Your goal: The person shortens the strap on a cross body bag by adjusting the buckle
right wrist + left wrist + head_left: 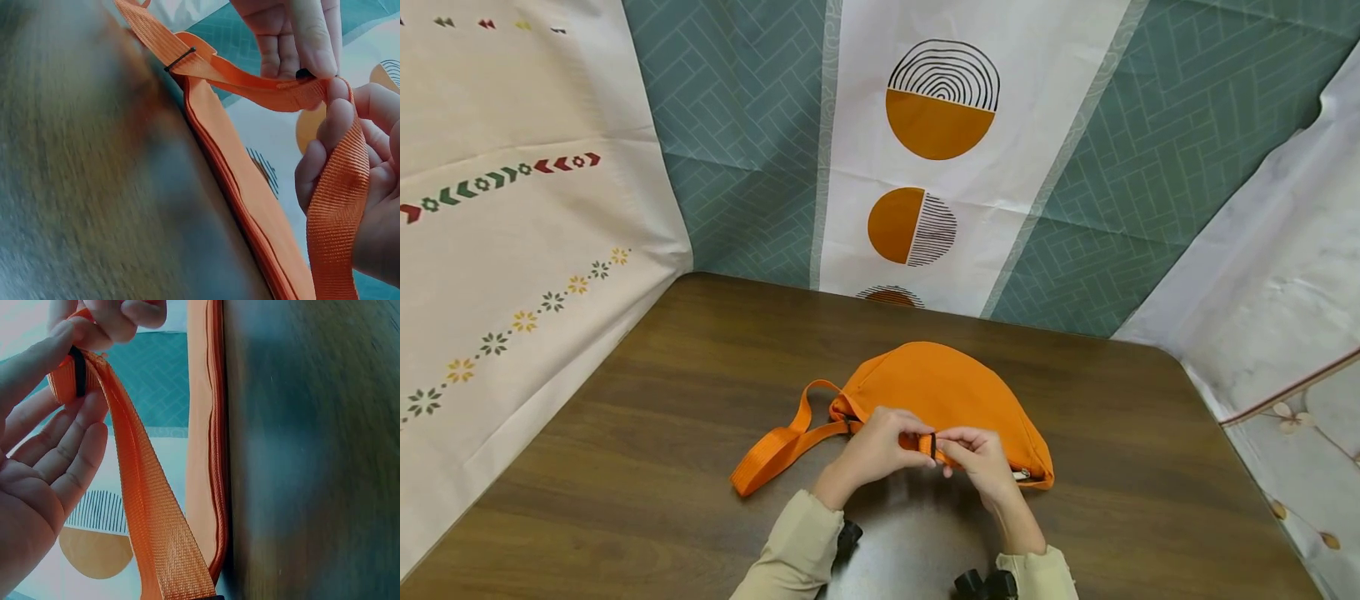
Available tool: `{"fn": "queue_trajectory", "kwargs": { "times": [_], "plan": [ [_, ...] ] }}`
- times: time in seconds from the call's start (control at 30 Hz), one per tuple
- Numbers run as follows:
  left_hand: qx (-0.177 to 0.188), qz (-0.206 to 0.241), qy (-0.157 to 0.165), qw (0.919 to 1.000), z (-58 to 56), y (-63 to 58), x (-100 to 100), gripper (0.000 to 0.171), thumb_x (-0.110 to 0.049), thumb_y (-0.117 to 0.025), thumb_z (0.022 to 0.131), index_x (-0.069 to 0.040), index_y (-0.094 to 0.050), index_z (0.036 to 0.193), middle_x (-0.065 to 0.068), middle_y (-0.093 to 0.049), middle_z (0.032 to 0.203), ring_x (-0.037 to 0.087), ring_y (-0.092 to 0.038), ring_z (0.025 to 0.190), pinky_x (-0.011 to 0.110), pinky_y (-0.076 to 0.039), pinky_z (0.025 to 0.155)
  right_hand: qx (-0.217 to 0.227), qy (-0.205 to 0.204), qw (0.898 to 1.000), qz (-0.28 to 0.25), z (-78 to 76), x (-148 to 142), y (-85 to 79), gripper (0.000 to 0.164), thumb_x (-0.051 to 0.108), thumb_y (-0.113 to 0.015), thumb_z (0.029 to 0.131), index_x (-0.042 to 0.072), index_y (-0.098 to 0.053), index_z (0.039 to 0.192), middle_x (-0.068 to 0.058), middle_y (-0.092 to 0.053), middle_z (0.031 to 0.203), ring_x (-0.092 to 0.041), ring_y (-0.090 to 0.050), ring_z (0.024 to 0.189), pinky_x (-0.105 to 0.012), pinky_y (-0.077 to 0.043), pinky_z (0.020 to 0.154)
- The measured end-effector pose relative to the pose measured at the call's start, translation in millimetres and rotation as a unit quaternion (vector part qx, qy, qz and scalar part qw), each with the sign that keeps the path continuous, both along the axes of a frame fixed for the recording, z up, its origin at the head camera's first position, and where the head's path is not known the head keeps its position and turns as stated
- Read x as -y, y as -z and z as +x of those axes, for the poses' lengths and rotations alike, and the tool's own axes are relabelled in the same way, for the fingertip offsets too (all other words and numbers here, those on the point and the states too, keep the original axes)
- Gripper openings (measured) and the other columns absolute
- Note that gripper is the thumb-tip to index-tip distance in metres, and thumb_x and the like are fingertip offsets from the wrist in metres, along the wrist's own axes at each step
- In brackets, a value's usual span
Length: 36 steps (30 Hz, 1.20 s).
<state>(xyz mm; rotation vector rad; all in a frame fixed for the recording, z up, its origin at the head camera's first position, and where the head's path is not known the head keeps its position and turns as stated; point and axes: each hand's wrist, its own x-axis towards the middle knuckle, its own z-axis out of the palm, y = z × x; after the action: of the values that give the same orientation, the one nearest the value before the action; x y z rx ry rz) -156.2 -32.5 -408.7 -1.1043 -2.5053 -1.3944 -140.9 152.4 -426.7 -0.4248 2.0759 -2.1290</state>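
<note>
An orange waist bag [940,383] lies on the table with its curved side away from me. Above its near edge, my left hand [876,450] pinches the orange strap [147,506] between thumb and fingers beside a black slider buckle [79,372]. My right hand [983,465] pinches the strap on the other side of that buckle, its fingertips close to the left ones. From the right hand a length of strap hangs down in the right wrist view. A second black slider [180,59] sits on the strap near the bag's left end.
A strap loop [767,458] lies on the brown wooden table [625,467] left of the bag. The zipper pull [1021,475] shows at the bag's right end. Patterned cloths hang around the table, a green and white one [745,167] at the back.
</note>
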Motion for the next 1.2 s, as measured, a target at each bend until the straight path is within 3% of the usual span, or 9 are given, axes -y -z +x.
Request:
{"fn": "queue_trajectory", "kwargs": {
  "times": [0.13,0.3,0.47,0.67,0.9,1.2],
  "plan": [
    [-0.013,0.01,0.005,0.9999,-1.5,0.1,2,0.031,-0.014,-0.076,0.069,0.002,-0.068,0.095,0.006,-0.066,0.085,0.011,-0.057,0.071,0.018,-0.046,0.063,-0.001,-0.048,0.999,0.018,-2.1,-7,-1.6,0.028,0.002,-0.053,0.088,-0.024,-0.051,0.097,-0.004,-0.064,0.078,-0.014,-0.06,0.059,-0.027,-0.051,0.061],
    [-0.013,0.01,-0.001,0.9999,-3.1,-1.3,4,0.033,-0.014,-0.076,0.069,0.004,-0.067,0.095,0.008,-0.066,0.088,0.014,-0.058,0.075,0.022,-0.047,0.065,-0.044,-0.109,0.99,0.075,-6.0,-21,-3.2,0.025,0.003,-0.048,0.091,-0.02,-0.054,0.099,-0.024,-0.062,0.083,-0.028,-0.063,0.069,-0.041,-0.05,0.067],
    [-0.011,-0.007,-0.016,0.9998,-3.5,-2.9,5,0.035,-0.016,-0.076,0.069,0.002,-0.068,0.098,0.003,-0.061,0.088,0.016,-0.055,0.076,0.024,-0.046,0.066,-0.059,-0.108,0.989,0.079,-7.0,-26,-2.6,0.021,-0.001,-0.049,0.09,-0.021,-0.054,0.097,-0.033,-0.055,0.074,-0.021,-0.06,0.055,-0.033,-0.051,0.057],
    [0.01,-0.002,-0.007,0.9999,-4.2,-2.6,4,0.036,-0.016,-0.075,0.07,0.003,-0.067,0.099,0.004,-0.062,0.085,0.015,-0.053,0.071,0.022,-0.045,0.061,-0.069,-0.091,0.992,0.058,-7.1,-25,-2.7,0.019,-0.003,-0.051,0.088,-0.021,-0.055,0.094,-0.029,-0.054,0.067,-0.021,-0.05,0.045,-0.024,-0.047,0.049],
    [0.021,-0.009,-0.01,0.9997,-4.3,-3.3,2,0.034,-0.015,-0.076,0.07,0.001,-0.067,0.098,0.004,-0.062,0.084,0.011,-0.053,0.071,0.02,-0.045,0.063,-0.061,-0.072,0.994,0.052,-6.3,-23,-4.4,0.019,-0.003,-0.052,0.088,-0.021,-0.056,0.093,-0.033,-0.051,0.067,-0.018,-0.049,0.044,-0.022,-0.046,0.048],
    [-0.001,-0.021,-0.007,0.9998,-2.0,-4.6,-5,0.033,-0.019,-0.078,0.068,-0.002,-0.068,0.095,0.003,-0.063,0.085,0.01,-0.052,0.074,0.018,-0.043,0.065,-0.056,-0.071,0.995,0.046,-5.7,-16,-3.0,0.017,-0.003,-0.052,0.088,-0.019,-0.057,0.091,-0.005,-0.061,0.067,-0.017,-0.049,0.044,-0.022,-0.046,0.049]
  ]
}}
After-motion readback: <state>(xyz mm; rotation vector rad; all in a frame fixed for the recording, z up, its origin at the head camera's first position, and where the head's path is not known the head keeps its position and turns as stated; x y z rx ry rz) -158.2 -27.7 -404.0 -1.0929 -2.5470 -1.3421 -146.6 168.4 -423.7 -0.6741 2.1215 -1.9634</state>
